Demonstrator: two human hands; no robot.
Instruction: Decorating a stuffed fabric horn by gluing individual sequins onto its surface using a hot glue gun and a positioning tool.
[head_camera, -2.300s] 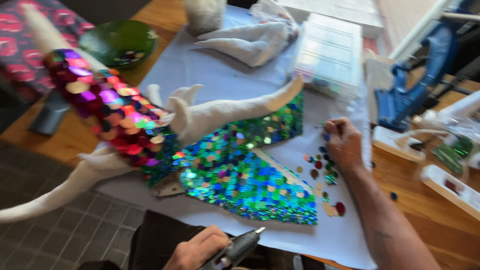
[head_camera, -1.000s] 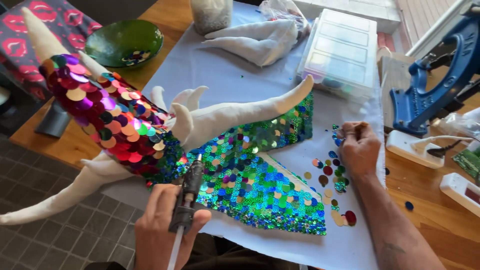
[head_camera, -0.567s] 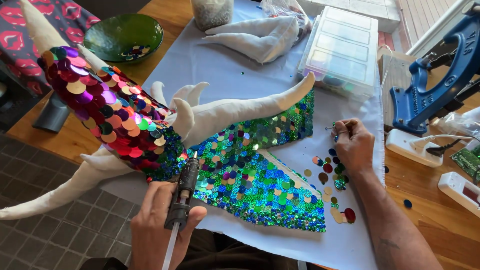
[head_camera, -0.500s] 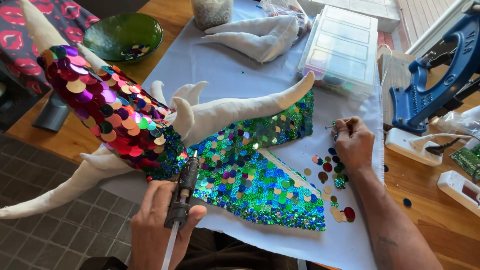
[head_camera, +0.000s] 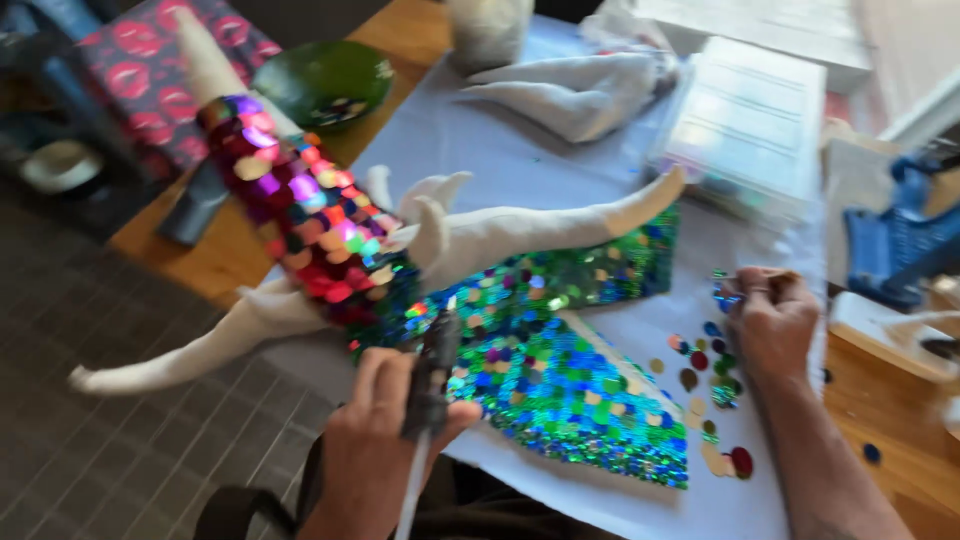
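Note:
My left hand (head_camera: 372, 440) grips a dark glue gun (head_camera: 430, 375), its nozzle pointing up at the edge of a white dragon-shaped figure (head_camera: 500, 235). Red, pink and purple sequins cover the figure's tail part (head_camera: 300, 215); green and blue sequins cover its flat wing (head_camera: 560, 385). My right hand (head_camera: 772, 322) is closed over a scatter of loose sequins (head_camera: 705, 375) on the white sheet (head_camera: 480, 140), fingertips pinched; whether it holds one I cannot tell.
A green bowl (head_camera: 322, 80) and a clear compartment box (head_camera: 745, 130) stand at the back. Another white figure piece (head_camera: 570, 90) lies behind. A blue tool (head_camera: 900, 240) and small white trays sit on the wooden table (head_camera: 880, 400) at right.
My left hand brought the glue gun from low right up to the figure's edge. My right hand stayed at the loose sequins. The view shifted slightly and blurred.

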